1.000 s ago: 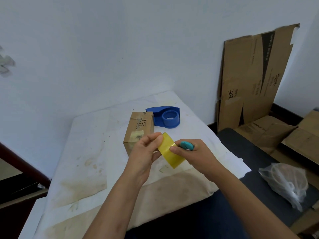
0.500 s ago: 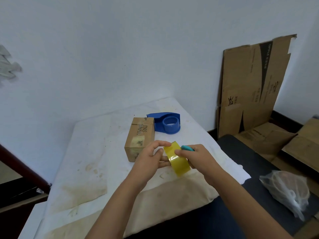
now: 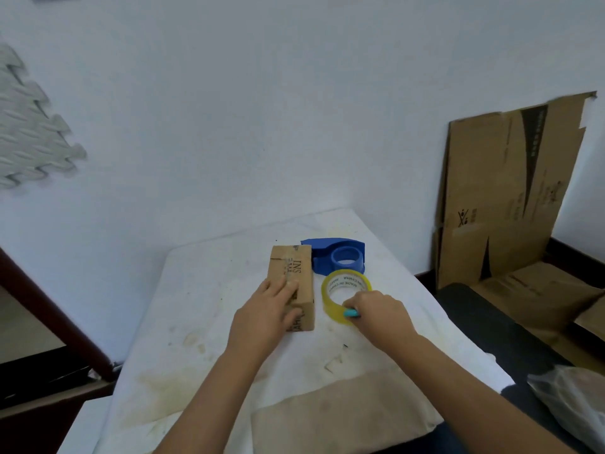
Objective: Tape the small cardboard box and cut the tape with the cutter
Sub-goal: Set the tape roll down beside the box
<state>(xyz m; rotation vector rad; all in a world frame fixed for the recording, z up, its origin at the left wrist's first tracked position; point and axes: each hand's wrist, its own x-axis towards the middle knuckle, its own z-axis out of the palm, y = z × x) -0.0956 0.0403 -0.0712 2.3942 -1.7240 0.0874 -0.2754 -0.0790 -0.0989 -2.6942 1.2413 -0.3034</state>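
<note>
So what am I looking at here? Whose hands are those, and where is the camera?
The camera sits on a person's head and looks down, so you see their own two hands. The left hand presses flat on a small cardboard box lying on a white cloth-covered table. The right hand holds a yellowish roll of tape beside the box, along with a small turquoise cutter. Behind them sits a blue tape dispenser. Flat cardboard leans on the wall.
</note>
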